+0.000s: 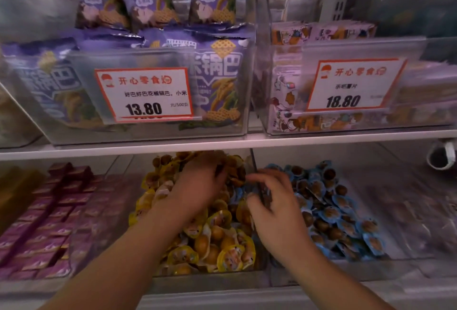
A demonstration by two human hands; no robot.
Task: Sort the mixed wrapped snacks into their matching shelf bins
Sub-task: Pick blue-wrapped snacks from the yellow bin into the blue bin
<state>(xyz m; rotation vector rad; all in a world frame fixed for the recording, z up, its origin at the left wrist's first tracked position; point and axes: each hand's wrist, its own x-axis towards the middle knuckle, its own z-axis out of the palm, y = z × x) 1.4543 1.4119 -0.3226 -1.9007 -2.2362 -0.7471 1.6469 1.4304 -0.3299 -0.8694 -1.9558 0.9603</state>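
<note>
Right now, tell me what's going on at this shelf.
A person is sorting small wrapped snacks on the lower shelf. The left hand is reaching into the bin of yellow-wrapped snacks. The right hand sits at the clear divider between that bin and the blue-wrapped snacks, with a few blue wrappers lying on the yellow side near it. Motion blur hides whether either hand holds anything.

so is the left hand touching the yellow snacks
Touching: the head view shows the left hand resting on the yellow snacks pile, its fingers buried among the wrappers.
</note>
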